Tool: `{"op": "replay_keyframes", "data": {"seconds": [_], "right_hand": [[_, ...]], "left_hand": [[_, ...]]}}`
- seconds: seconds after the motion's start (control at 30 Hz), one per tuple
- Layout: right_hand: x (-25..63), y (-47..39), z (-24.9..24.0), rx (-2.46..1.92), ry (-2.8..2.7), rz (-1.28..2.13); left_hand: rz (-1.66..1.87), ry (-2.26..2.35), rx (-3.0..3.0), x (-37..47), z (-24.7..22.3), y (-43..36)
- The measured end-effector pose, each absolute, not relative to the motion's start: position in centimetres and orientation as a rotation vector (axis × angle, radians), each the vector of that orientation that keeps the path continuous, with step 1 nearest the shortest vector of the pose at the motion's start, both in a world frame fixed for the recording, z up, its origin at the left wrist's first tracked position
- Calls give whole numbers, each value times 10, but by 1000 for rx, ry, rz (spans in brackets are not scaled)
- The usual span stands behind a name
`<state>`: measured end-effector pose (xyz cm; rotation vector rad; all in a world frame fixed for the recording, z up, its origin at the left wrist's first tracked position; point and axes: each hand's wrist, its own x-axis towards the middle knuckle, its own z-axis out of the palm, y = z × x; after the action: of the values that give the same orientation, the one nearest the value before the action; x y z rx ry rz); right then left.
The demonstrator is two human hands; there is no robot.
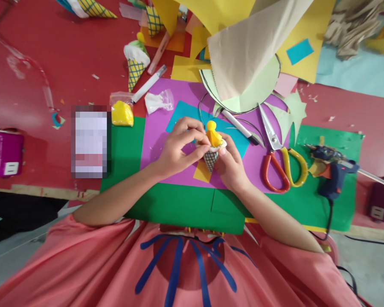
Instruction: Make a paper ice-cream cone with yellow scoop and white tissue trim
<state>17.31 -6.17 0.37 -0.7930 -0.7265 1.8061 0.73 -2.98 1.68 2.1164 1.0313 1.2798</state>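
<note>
A small craft ice-cream cone (210,158) with a dark lattice pattern is held upright between my hands at the middle of the table. Its top is a yellow swirl (213,137) with a round yellow ball, above a white rim. My right hand (231,164) is wrapped round the cone's right side, thumb on the rim. With thumb and fingers pinched together, my left hand (187,145) touches the left edge of the rim. Whether a bit of material is between those fingertips is too small to tell. Purple paper (156,149) and blue paper (179,115) lie beneath.
Scissors (274,140) and a white marker (238,125) lie right of my hands; a glue gun (334,170) is farther right. At left are a yellow clay packet (122,113), a blurred phone (90,143) and another cone (136,70). Beige cloth (243,55) overlies green card.
</note>
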Motion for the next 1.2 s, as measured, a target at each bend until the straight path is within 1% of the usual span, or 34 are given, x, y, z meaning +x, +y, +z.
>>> {"op": "replay_keyframes", "data": {"seconds": [0.2,0.5,0.63,0.77,0.97,1.2], "right_hand": [[173,-61,4,-861,-788,1788],[175,-62,2,-912,-857,1713],[176,-61,3,-838,-813,1807],[177,-59,4,-794,-744,1964],[179,-61,-1,-740,-798,1899],[178,-63,-3,-757,-856,1910]], "left_hand": [[1245,1044,2088,6,16,-30],[1194,1100,2306,4,22,-30],[1186,1154,2275,4,21,-31],[1268,1097,2211,3,19,-31],[1187,1166,2217,2,18,-33],[1148,1210,2184,3,15,-35]]}}
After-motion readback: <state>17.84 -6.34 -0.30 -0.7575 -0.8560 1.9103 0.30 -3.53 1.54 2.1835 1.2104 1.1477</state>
